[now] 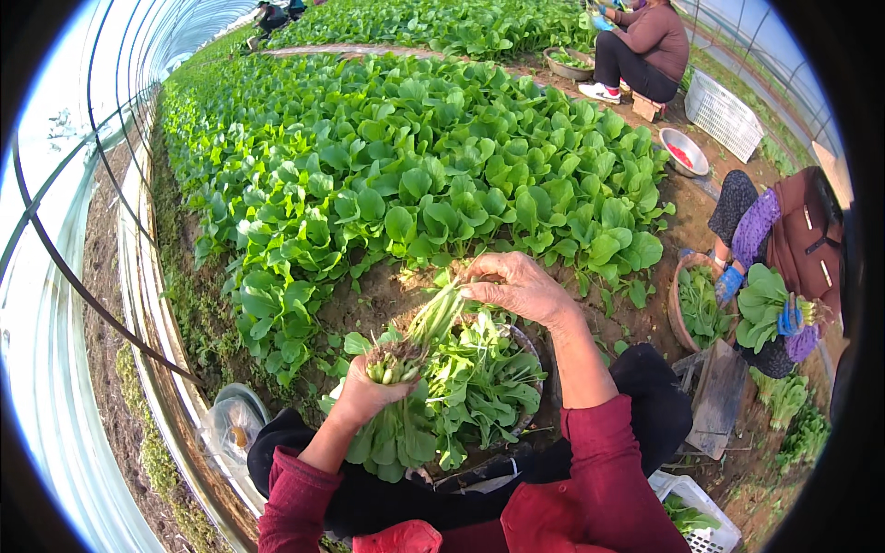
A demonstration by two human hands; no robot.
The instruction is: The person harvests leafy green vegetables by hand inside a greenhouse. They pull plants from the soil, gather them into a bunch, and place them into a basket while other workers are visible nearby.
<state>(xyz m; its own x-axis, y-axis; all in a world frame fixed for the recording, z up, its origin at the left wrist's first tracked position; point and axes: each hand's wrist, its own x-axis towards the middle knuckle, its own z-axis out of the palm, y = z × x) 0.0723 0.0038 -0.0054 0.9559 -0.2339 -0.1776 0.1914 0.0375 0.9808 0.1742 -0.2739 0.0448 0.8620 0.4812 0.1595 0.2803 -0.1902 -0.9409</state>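
My left hand [370,390] grips a bunch of leafy greens [394,439], its pale stem ends and dark roots upward and its leaves hanging below. My right hand [525,290] pinches a smaller clump of slender stems [437,314] between thumb and fingers. The clump slants down toward the root ends of the left bunch; whether the two touch is hard to tell. Beneath both hands, loose cut greens [494,380] heap over a round basin, whose dark rim [538,349] shows at the right. My knees flank the basin.
A dense bed of leafy plants [415,166] grows ahead. At right, a co-worker's gloved hand [792,318] holds greens above a brown basin [681,321]. Beside me are a wooden stool [719,401] and white crate [722,529]. Greenhouse film [62,415] runs along the left.
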